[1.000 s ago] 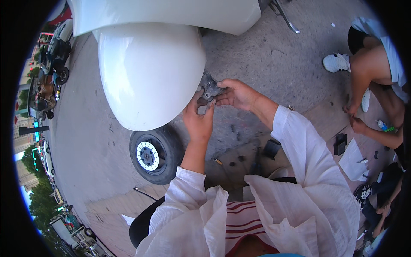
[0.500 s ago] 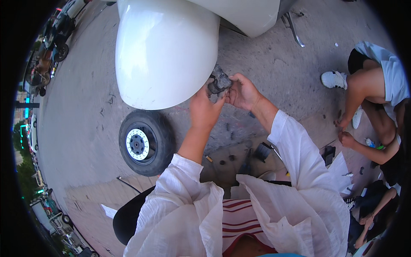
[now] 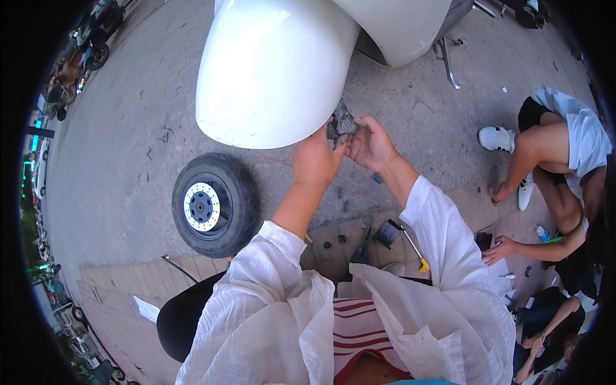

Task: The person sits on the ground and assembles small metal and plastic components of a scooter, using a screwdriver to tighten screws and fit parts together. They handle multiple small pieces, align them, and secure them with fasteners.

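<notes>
A grimy dark grey brake caliper (image 3: 345,120) is beside the lower right edge of a white scooter fender (image 3: 273,77). My left hand (image 3: 317,157) is closed on the caliper from the left, its fingertips partly hidden behind the part and the fender. From the right, my right hand (image 3: 374,146) grips it with thumb and curled fingers. Both hands meet just below the caliper. A removed wheel (image 3: 236,218) with a drilled brake disc (image 3: 201,206) lies on the ground, left of my left forearm.
Near my knees lie a yellow-handled screwdriver (image 3: 416,250), a black box-like part (image 3: 387,233) and small dark round pieces. A metal side stand (image 3: 447,67) shows at upper right. A co-worker (image 3: 571,138) crouches at right, one hand (image 3: 500,249) near a dark item; another person sits below.
The fender, caliper and both my hands appear a little further right in the view. My grip looks the same. The crouching co-worker's hands have come apart, one reaching down toward a dark item.
</notes>
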{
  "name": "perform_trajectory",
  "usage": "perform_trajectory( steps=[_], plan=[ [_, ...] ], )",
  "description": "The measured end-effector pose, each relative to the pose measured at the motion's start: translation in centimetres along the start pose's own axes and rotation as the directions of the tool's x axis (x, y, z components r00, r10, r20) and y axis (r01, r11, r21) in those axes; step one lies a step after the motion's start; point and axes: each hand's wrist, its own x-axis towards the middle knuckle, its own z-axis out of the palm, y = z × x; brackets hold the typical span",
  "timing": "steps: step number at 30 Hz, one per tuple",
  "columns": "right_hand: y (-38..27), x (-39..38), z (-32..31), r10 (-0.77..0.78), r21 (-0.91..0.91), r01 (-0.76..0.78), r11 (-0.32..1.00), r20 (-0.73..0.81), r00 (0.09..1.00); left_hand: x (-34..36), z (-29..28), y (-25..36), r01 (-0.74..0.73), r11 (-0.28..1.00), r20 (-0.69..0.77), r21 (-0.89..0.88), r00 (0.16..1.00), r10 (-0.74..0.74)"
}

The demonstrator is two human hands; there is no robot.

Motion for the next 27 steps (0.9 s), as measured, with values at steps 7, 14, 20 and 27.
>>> perform_trajectory(
  steps=[7,14,20,27],
  plan=[
    [0.1,-0.3,0.3,-0.085,-0.135,0.070,0.988,-0.109,0.990,-0.9,1.5,-3.0,0.307,0.703,0.199,-0.641,0.952,-0.234],
    [0.1,0.0,-0.6,-0.237,-0.349,0.184,0.919,-0.118,0.964,1.6,3.4,-1.0,0.553,-0.216,0.569,-0.805,0.615,-0.546],
    [0.9,0.1,-0.1,-0.329,-0.441,0.247,0.863,-0.118,0.937,3.5,7.6,-0.9,0.529,-0.101,0.444,-0.843,0.577,-0.685],
    [2.0,0.6,-0.8,-0.470,-0.692,0.275,0.668,-0.105,0.877,0.4,8.1,-0.4,0.360,0.030,0.279,-0.933,0.772,-0.572]
  ],
)
